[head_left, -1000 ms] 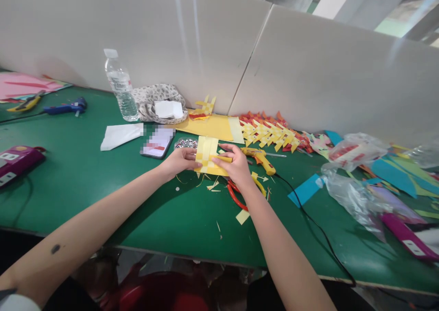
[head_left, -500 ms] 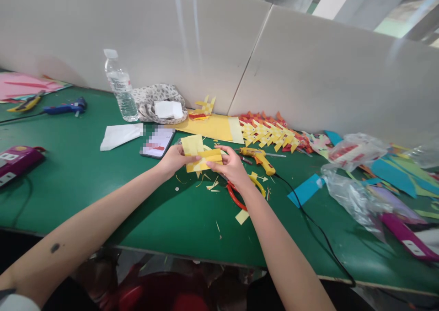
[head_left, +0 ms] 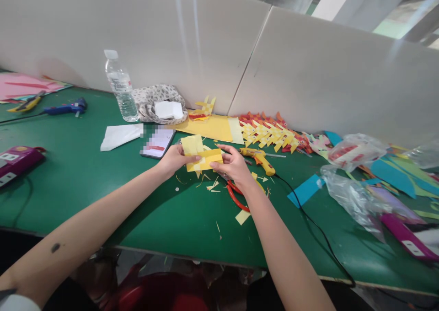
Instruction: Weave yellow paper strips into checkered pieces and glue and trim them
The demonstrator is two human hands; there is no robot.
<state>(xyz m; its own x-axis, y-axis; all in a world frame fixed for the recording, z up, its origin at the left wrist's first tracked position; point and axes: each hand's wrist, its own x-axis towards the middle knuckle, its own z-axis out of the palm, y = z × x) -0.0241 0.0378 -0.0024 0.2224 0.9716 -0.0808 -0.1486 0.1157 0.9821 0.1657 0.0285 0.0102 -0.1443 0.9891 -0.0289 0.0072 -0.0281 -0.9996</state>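
Both my hands hold a woven piece of yellow paper strips (head_left: pixel 200 153) just above the green table (head_left: pixel 68 174). My left hand (head_left: pixel 176 158) pinches its left side, thumb on top. My right hand (head_left: pixel 233 163) pinches the darker yellow strip at its right end. Under my right wrist lie red-handled scissors (head_left: pixel 236 196) among yellow paper scraps (head_left: pixel 242 217). A yellow glue gun (head_left: pixel 259 158) lies just right of my right hand, its black cord (head_left: pixel 318 231) running toward the front edge.
A phone (head_left: pixel 157 142), a white tissue (head_left: pixel 120 135), a water bottle (head_left: pixel 120 86) and a patterned cloth (head_left: pixel 156 101) sit behind my left hand. Yellow sheets (head_left: pixel 212 127) and several finished woven pieces (head_left: pixel 270 133) line the partition. Plastic bags (head_left: pixel 353 174) and coloured paper lie right; a purple power strip (head_left: pixel 15 161) lies left.
The woven piece was lifted off the table and turned, and the darker strip has been pushed left, further into the weave. Both hands moved slightly toward me.
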